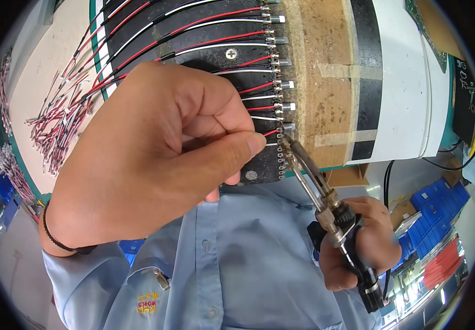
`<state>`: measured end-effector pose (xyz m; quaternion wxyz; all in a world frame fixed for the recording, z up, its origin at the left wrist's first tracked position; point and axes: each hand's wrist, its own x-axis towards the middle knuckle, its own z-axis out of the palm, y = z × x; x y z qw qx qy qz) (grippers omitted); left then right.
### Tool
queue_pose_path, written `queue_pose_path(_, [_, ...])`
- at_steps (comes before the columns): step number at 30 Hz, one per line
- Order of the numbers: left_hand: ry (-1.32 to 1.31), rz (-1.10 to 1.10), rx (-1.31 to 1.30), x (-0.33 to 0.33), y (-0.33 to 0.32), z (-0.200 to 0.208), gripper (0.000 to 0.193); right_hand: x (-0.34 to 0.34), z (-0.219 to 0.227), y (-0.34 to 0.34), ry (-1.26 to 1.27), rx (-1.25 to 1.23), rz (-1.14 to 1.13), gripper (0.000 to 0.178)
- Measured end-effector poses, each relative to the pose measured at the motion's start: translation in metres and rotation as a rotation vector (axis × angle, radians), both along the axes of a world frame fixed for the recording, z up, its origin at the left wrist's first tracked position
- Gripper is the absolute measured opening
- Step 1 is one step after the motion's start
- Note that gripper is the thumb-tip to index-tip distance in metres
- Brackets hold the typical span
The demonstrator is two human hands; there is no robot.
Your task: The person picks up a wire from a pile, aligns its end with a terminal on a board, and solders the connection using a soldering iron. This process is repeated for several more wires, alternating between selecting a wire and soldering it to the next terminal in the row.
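Observation:
My left hand [160, 137] reaches over a black fixture board [207, 54], thumb and finger pinched on a red-and-white wire pair. The red wire's end [271, 132] comes out past the fingertips to a small metal connector [288, 127] at the board's edge. In my right hand [378, 242] is a black soldering gun [352, 247], fingers wrapped round it. Its tip and the thin tube beside it meet at that same connector. Farther along the edge, several more connectors [287, 84] have red and white wires at their backs. Nearer to me, a row of bare metal slots [281, 160] continues.
A brown taped strip [325, 88] runs beside the connectors, with white surface [405, 93] to its right. Loose red-and-white wires [64, 124] lie in a bundle at left. A black cable [388, 181] hangs at right, near blue bins [435, 206].

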<state>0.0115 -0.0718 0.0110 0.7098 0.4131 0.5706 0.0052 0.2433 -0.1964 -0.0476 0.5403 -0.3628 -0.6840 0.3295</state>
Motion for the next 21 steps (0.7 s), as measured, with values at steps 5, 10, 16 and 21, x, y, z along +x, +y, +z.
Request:
queue_pose_path(5, [-0.024, -0.005, -0.008, -0.003, 0.000, -0.001, 0.011, 0.001, -0.001, 0.002, -0.011, -0.015, 0.028, 0.054])
queue_pose_path(10, [-0.023, -0.022, -0.004, -0.002, 0.001, -0.002, 0.010, 0.001, 0.001, 0.000, -0.049, -0.026, -0.006, 0.054])
queue_pose_path(16, [0.119, 0.022, 0.099, 0.009, -0.009, 0.005, 0.011, 0.002, 0.004, -0.003, -0.047, -0.098, -0.001, 0.054])
queue_pose_path(21, [0.139, 0.029, 0.134, 0.010, -0.013, 0.006, 0.011, -0.001, 0.008, -0.009, -0.053, -0.134, -0.069, 0.053])
